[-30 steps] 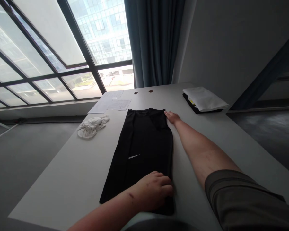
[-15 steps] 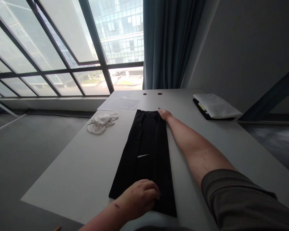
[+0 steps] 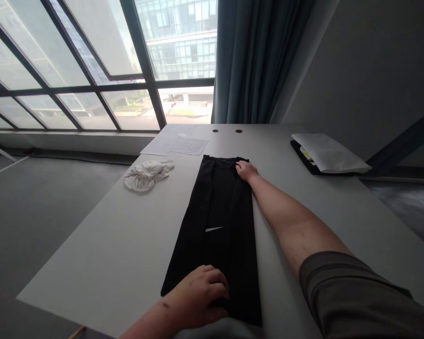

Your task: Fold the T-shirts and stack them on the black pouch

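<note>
A black garment (image 3: 215,221) with a small white logo lies folded into a long narrow strip down the middle of the white table (image 3: 127,235). My left hand (image 3: 201,296) rests palm down on its near end, fingers curled and close together. My right hand (image 3: 246,170) reaches out to the far right corner of the garment, fingers bent and pressed on the cloth there. My right arm lies along the garment's right edge.
A crumpled white cloth (image 3: 146,174) lies left of the garment. Sheets of paper (image 3: 178,143) lie at the far end near two cable holes. A white folded item on a black one (image 3: 327,153) sits at the right. Windows and a curtain stand behind.
The right side of the garment has been folded in, so the strip is narrower. My left hand slid left along the near end. The view shifted slightly.
</note>
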`<action>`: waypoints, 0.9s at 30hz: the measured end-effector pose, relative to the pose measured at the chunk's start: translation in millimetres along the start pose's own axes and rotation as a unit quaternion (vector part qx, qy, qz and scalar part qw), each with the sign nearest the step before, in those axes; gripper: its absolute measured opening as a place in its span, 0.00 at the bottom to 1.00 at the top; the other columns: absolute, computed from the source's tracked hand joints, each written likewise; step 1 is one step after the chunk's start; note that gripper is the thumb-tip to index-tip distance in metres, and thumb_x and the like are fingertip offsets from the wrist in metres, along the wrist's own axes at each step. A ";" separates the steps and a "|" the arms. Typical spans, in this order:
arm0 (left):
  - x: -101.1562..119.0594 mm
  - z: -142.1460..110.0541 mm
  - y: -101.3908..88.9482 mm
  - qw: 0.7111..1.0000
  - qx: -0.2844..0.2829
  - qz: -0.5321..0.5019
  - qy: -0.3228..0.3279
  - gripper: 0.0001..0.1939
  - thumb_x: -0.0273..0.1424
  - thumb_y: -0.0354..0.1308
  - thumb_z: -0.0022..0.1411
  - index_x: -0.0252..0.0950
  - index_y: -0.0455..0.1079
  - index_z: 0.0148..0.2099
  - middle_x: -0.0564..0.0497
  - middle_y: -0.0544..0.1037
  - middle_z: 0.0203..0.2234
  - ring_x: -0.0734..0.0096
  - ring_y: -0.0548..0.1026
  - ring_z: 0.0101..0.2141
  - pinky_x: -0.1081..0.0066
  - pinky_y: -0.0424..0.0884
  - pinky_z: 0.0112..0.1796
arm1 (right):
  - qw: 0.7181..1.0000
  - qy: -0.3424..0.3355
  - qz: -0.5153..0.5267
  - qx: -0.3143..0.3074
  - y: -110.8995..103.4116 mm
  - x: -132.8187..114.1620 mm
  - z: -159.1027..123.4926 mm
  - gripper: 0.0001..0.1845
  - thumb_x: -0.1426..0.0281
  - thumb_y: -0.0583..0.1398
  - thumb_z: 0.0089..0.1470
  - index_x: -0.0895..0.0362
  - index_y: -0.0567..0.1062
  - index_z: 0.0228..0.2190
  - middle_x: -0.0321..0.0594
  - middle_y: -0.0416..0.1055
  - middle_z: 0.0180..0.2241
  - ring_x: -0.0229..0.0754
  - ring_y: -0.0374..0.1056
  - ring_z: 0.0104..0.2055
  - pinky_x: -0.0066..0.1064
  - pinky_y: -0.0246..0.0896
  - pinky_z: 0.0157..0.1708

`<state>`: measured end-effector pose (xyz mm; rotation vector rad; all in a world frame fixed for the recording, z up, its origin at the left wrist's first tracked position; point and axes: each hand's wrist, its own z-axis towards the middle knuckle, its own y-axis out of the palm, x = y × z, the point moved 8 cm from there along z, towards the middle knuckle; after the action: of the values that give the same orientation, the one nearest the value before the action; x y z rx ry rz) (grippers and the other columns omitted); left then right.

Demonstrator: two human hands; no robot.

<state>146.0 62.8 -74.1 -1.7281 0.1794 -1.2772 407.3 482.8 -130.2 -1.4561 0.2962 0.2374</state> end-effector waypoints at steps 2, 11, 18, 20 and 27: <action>-3.2 4.4 -4.4 0.999 0.018 -0.002 -0.037 0.16 0.36 0.68 0.61 0.44 0.74 0.51 0.53 0.78 0.50 0.65 0.77 0.48 0.65 0.72 0.52 | 1.000 0.005 -0.014 0.026 -9.3 1.8 1.3 0.29 0.53 0.51 0.65 0.51 0.73 0.60 0.50 0.64 0.66 0.61 0.58 0.67 0.56 0.56 0.64; -21.4 53.6 -11.8 0.955 -0.003 0.143 -0.259 0.14 0.37 0.60 0.67 0.33 0.72 0.48 0.40 0.79 0.45 0.48 0.76 0.49 0.51 0.72 0.52 | 0.996 0.090 0.002 0.001 -10.3 5.0 19.4 0.22 0.58 0.63 0.54 0.53 0.81 0.48 0.53 0.80 0.47 0.59 0.74 0.51 0.48 0.68 0.52; 10.0 74.6 -14.6 0.980 -0.006 0.057 -0.191 0.07 0.36 0.57 0.67 0.38 0.70 0.42 0.48 0.80 0.40 0.61 0.77 0.42 0.63 0.73 0.46 | 0.993 0.096 0.031 0.061 -37.8 45.7 21.5 0.20 0.60 0.59 0.54 0.55 0.82 0.44 0.51 0.81 0.43 0.55 0.77 0.45 0.40 0.71 0.45; 21.8 84.6 -13.0 0.986 -0.010 0.016 -0.167 0.08 0.38 0.57 0.66 0.39 0.70 0.42 0.51 0.79 0.39 0.65 0.77 0.39 0.67 0.73 0.42 | 0.991 0.107 0.034 0.069 -48.0 66.9 14.8 0.19 0.62 0.59 0.54 0.56 0.83 0.42 0.51 0.82 0.42 0.55 0.77 0.45 0.39 0.71 0.44; 50.1 135.0 22.9 0.988 -0.083 -0.040 -0.127 0.12 0.41 0.60 0.64 0.40 0.73 0.44 0.49 0.79 0.43 0.62 0.77 0.43 0.67 0.73 0.44 | 0.985 0.150 0.026 0.078 -66.3 129.5 -22.6 0.22 0.68 0.57 0.55 0.58 0.79 0.50 0.52 0.81 0.45 0.57 0.76 0.47 0.44 0.70 0.48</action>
<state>286.1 100.4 -58.8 -2.0428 0.0696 -1.1101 550.1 450.8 -114.1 -1.3277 0.5846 0.0343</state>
